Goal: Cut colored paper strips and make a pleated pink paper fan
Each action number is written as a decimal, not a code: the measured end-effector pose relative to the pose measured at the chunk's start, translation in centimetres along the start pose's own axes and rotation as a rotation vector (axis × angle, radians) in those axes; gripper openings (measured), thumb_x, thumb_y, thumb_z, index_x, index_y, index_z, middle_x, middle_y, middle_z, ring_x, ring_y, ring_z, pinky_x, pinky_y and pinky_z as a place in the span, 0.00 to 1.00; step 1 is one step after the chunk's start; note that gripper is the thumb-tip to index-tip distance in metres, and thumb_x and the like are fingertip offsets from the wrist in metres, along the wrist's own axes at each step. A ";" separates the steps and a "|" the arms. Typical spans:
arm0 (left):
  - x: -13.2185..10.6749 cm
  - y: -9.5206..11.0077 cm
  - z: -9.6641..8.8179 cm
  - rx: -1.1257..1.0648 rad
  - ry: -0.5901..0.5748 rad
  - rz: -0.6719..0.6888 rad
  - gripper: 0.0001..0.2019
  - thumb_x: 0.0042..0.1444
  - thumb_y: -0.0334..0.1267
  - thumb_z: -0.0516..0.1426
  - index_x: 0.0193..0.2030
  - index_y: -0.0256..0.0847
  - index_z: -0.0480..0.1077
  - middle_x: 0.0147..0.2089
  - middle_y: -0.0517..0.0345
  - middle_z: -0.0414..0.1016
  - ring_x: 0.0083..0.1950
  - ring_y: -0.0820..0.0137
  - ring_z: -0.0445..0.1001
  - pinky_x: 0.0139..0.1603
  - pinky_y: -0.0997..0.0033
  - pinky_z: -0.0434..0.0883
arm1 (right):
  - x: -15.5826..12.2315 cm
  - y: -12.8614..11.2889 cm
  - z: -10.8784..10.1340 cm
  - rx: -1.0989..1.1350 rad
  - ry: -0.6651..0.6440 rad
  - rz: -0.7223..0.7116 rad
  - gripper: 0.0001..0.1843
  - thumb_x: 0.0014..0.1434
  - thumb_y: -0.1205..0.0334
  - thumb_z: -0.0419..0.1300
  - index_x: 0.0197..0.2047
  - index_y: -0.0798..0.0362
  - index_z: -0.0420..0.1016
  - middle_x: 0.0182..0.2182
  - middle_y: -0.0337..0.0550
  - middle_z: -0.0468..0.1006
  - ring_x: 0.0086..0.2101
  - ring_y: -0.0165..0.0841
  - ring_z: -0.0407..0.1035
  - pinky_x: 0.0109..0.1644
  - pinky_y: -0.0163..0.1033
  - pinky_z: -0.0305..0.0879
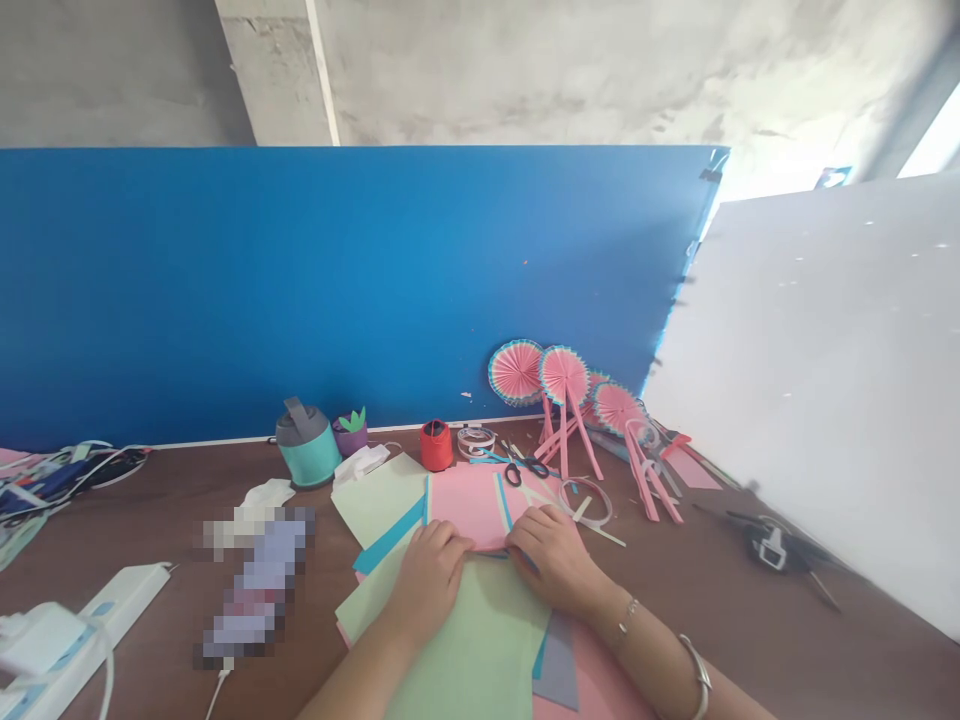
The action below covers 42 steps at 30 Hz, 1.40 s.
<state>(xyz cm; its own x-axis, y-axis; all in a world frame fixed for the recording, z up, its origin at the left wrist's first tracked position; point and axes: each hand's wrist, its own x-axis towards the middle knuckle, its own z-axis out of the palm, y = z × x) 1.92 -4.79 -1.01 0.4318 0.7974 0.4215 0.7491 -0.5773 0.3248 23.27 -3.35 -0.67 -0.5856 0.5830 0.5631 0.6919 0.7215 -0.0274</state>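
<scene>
A pink paper sheet with blue and cream strips along its sides lies in front of me. My left hand has its fingers closed on the near left corner of this sheet. At the near right corner, my right hand grips the same edge with bent fingers; the thumbs are partly hidden. Beneath both hands is a pale green paper sheet, spread over other coloured papers. Black-handled scissors rest just beyond the sheet, beside a roll of clear tape.
Round pink pleated paper fans with paper-strip handles lean at the back by the blue partition. A red container, a teal pot and a purple pot stand along it. On the left lies a white power strip.
</scene>
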 end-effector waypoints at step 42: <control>0.2 -4.1 -1.9 -0.353 -0.162 -0.506 0.06 0.50 0.35 0.52 0.30 0.42 0.70 0.29 0.61 0.75 0.33 0.70 0.72 0.33 0.75 0.65 | 0.5 0.6 1.2 0.407 -0.197 0.532 0.09 0.53 0.70 0.51 0.27 0.53 0.71 0.26 0.41 0.75 0.29 0.33 0.66 0.32 0.35 0.58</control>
<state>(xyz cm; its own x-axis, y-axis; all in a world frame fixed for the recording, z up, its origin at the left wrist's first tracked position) -2.01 -2.53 -0.69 0.1588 0.9871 0.0188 0.6815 -0.1234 0.7214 22.92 -2.15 -1.41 -0.3031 0.9252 0.2283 0.7152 0.3791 -0.5871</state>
